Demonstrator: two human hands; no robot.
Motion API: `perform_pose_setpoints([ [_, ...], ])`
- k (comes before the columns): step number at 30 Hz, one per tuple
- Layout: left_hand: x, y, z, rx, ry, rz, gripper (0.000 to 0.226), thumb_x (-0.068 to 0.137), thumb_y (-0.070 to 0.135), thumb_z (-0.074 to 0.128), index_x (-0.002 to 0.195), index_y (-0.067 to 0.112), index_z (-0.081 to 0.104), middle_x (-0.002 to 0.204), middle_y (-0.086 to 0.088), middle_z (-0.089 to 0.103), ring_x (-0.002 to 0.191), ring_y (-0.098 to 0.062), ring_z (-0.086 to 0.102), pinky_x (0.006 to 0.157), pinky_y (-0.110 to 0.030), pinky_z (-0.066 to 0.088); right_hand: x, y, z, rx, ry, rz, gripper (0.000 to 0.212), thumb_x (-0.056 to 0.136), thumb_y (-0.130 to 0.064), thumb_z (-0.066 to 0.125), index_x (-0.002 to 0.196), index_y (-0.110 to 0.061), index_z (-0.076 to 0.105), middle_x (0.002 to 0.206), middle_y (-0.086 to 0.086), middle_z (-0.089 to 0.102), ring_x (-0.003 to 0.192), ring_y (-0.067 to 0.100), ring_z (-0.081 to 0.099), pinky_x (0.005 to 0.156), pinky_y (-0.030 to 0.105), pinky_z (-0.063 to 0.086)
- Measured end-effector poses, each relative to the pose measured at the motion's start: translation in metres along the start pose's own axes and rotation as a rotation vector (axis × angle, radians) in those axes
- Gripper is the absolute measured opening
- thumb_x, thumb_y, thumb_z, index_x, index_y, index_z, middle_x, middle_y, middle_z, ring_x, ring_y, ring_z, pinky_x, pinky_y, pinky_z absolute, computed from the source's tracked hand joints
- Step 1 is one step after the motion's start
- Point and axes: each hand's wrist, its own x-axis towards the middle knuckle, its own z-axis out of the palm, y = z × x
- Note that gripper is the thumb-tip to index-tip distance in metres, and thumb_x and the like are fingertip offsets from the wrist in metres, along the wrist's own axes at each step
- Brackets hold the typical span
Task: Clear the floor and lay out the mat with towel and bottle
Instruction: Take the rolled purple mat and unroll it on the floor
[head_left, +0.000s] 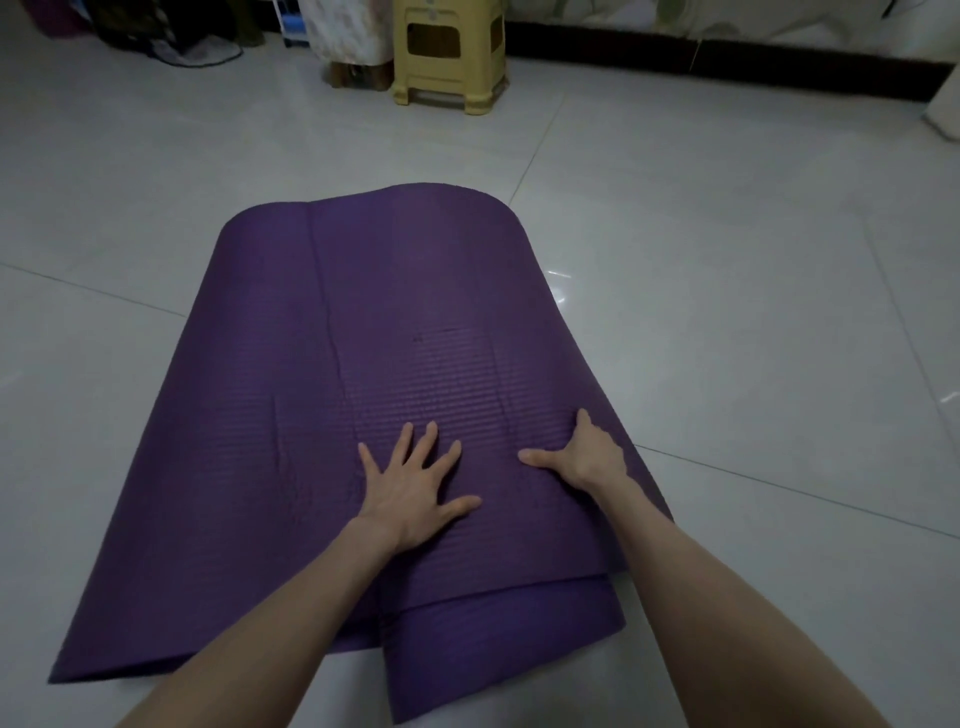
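Note:
A purple ribbed mat (374, 312) lies folded or loosely doubled on the white tiled floor, its far end curving over and a lower layer sticking out at the near right. My left hand (415, 483) rests flat on the mat's top layer with fingers spread. My right hand (587, 457) presses on the mat close to its right edge, thumb pointing left, fingers over the edge and partly hidden. No towel or bottle is in view.
A yellow plastic stool (449, 52) stands at the back beside a cloth-covered piece of furniture (353, 36). Dark bags and clothes (156, 31) lie at the back left. A bed's dark base (727, 62) runs along the back right. White floor tiles (727, 312) surround the mat.

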Motion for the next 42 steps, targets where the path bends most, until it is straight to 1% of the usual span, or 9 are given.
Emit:
perform_pose_setpoints([
  [6,0.003,0.035,0.001,0.012,-0.024,0.075,0.082,0.081,0.078,0.024,0.148,0.038,0.001,0.159,0.000,-0.014,0.143,-0.029,-0.018,0.103,-0.070,-0.009,-0.022,0.022,-0.017,0.108,0.219,-0.033,0.071,0.068,-0.049,0.078,0.122,-0.014,0.049,0.115,0.014,0.063,0.105,0.034,0.058,0.084,0.040,0.047],
  [11,0.008,0.101,-0.006,0.051,-0.016,0.305,0.082,0.079,0.079,0.027,0.148,0.041,0.006,0.159,0.003,-0.009,0.145,-0.025,-0.011,0.106,-0.065,-0.011,-0.047,0.083,-0.068,0.051,0.330,0.069,0.065,0.072,-0.048,0.076,0.119,-0.011,0.052,0.112,0.018,0.063,0.103,0.036,0.058,0.083,0.042,0.048],
  [14,0.010,0.131,-0.009,0.047,0.057,0.468,0.071,0.088,0.066,0.034,0.149,0.033,0.018,0.160,-0.004,0.005,0.146,-0.020,0.004,0.114,-0.045,0.003,-0.071,0.133,-0.099,-0.049,0.421,0.210,0.065,0.075,-0.048,0.074,0.120,-0.008,0.049,0.113,0.023,0.062,0.104,0.040,0.057,0.083,0.044,0.046],
  [18,0.027,0.134,-0.027,0.116,0.254,0.199,0.077,0.087,0.070,0.027,0.150,0.027,0.016,0.159,-0.016,0.002,0.145,-0.033,-0.003,0.112,-0.053,-0.007,-0.097,0.195,-0.114,-0.137,0.465,0.400,0.065,0.077,-0.043,0.072,0.121,-0.003,0.045,0.116,0.027,0.059,0.107,0.041,0.056,0.087,0.046,0.045],
  [21,0.035,0.143,-0.029,0.278,0.079,0.132,0.088,0.079,0.081,0.020,0.150,0.031,0.008,0.158,-0.018,-0.005,0.140,-0.046,-0.014,0.104,-0.066,-0.015,-0.099,0.212,-0.101,-0.197,0.367,0.468,0.079,0.079,-0.046,0.069,0.136,-0.005,0.031,0.137,0.023,0.046,0.123,0.040,0.046,0.099,0.054,0.037],
  [25,0.034,0.156,-0.011,0.332,-0.080,0.167,0.086,0.078,0.082,0.019,0.149,0.037,0.003,0.158,-0.015,-0.012,0.138,-0.049,-0.018,0.105,-0.067,-0.012,-0.077,0.192,-0.080,-0.193,0.136,0.361,0.103,0.079,-0.060,0.061,0.150,-0.029,-0.008,0.160,0.007,-0.008,0.143,0.042,-0.002,0.107,0.066,0.009],
  [32,0.036,0.182,0.007,0.262,-0.253,0.416,0.069,0.092,0.056,0.029,0.151,0.023,0.011,0.160,-0.006,0.003,0.145,-0.030,-0.005,0.116,-0.048,-0.005,-0.031,0.147,-0.045,-0.173,-0.080,0.084,0.077,0.090,-0.056,0.048,0.148,-0.043,0.000,0.158,-0.007,-0.019,0.142,0.038,-0.017,0.106,0.069,0.003],
  [36,0.043,0.178,-0.013,0.172,-0.067,0.409,0.057,0.094,0.036,0.039,0.142,0.004,0.032,0.155,-0.017,0.019,0.143,-0.029,0.013,0.116,-0.039,0.003,-0.031,0.176,-0.037,-0.166,-0.202,0.180,0.065,0.092,-0.064,0.030,0.147,-0.045,0.003,0.157,-0.011,-0.020,0.144,0.031,-0.017,0.104,0.073,0.006],
  [42,0.058,0.099,-0.053,0.173,0.156,-0.054,0.093,0.076,0.082,0.021,0.149,0.030,-0.006,0.157,-0.013,-0.017,0.141,-0.038,-0.021,0.100,-0.071,-0.014,-0.034,0.189,-0.049,-0.222,-0.230,0.303,0.072,0.087,-0.071,0.030,0.147,-0.046,-0.001,0.157,-0.010,-0.021,0.142,0.039,-0.014,0.100,0.075,0.010],
])
